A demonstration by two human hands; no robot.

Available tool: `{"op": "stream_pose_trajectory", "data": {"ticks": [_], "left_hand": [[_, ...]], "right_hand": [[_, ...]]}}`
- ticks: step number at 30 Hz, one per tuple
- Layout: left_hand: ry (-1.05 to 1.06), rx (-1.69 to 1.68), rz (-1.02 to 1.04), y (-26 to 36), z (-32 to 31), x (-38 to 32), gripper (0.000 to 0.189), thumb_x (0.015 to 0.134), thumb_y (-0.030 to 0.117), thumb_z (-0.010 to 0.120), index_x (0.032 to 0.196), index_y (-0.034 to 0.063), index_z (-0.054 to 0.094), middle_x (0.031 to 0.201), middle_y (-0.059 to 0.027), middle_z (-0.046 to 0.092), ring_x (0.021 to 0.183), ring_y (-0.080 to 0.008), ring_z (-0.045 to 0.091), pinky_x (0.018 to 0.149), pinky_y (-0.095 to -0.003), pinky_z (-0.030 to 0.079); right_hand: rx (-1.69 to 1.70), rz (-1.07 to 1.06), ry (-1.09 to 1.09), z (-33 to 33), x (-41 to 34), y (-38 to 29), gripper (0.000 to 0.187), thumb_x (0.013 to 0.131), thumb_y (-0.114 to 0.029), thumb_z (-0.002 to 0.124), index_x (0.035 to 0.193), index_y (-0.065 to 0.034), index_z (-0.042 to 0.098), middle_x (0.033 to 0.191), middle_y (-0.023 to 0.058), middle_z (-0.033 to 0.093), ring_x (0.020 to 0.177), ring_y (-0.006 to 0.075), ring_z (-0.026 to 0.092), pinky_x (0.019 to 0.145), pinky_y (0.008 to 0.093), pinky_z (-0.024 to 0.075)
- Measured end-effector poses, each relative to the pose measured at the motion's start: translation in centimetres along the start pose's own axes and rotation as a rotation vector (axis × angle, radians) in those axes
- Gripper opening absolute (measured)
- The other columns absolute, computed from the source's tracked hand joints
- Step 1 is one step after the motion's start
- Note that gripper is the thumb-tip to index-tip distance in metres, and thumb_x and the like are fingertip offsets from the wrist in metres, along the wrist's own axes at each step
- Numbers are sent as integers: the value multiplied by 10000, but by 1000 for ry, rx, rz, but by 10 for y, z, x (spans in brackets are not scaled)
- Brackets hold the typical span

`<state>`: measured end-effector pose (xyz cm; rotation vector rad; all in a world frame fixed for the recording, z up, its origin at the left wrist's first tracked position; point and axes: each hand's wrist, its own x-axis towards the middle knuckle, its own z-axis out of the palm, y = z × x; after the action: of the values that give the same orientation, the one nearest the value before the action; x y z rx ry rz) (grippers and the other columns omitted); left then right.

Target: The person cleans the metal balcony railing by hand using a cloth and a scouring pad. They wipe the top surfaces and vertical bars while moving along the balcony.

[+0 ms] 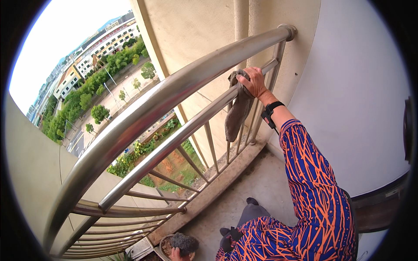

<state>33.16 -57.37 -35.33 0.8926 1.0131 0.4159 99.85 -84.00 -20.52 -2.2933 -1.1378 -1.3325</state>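
Note:
My right hand [254, 81] grips a grey-brown cloth [240, 120] wrapped over the lower, thinner metal rail [183, 135] of a balcony railing, close to the wall end. The cloth's loose end hangs down in front of the balusters. At the bottom edge of the view, partly cut off, my left hand [180, 255] holds a dark grey, rough-textured bundle [185, 243], which looks like a cloth. That bundle is over a round plant pot [162, 245] with soil in it.
A thick curved steel handrail [156, 101] runs above the lower rail and meets the beige wall [196, 36]. Thin balusters [210, 146] stand on a concrete curb [209, 195]. Beyond lies a long drop to a garden, trees and a road. A white wall [349, 98] rises at right.

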Motion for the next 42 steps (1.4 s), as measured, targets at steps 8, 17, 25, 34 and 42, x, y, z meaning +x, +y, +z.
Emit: {"op": "stream_pose_trajectory", "data": {"ticks": [8,17,25,34,42], "left_hand": [[39,-19,18,-27,56,6,282,958,132,502,1161,-37,597,1134,-137,633,1028,-267,625,868,-390,523],[-140,-95,27,-67,159,21,316,871,159,582,1147,4,587,1081,-104,640,1001,-257,634,866,-436,539],[-264,527,249,-50,217,-15,242,974,50,453,1125,-40,619,1121,-119,639,1004,-232,617,870,-348,511],[-282,90,139,-41,256,-14,392,979,190,457,1256,-63,571,1234,-144,623,1134,-269,592,1009,-402,449],[-325,44,147,-55,222,17,398,1000,206,434,1245,-71,580,1238,-144,621,1128,-284,593,1004,-398,456]], "right_hand": [[-131,-97,28,10,-22,128,126,930,-278,565,1002,-191,620,896,119,683,892,328,641,824,450,443],[131,220,-181,2,-18,157,541,835,-510,590,983,4,665,908,162,672,938,311,629,932,429,389],[515,166,204,-25,-16,36,468,724,-381,793,1014,-87,573,993,94,591,1042,285,560,999,430,305],[1415,785,265,-62,-3,31,335,882,-371,718,941,-46,659,852,36,662,839,160,628,787,303,458],[1645,1068,599,-133,16,120,464,949,-460,608,1057,-11,647,914,69,694,777,154,676,710,308,576]]}}
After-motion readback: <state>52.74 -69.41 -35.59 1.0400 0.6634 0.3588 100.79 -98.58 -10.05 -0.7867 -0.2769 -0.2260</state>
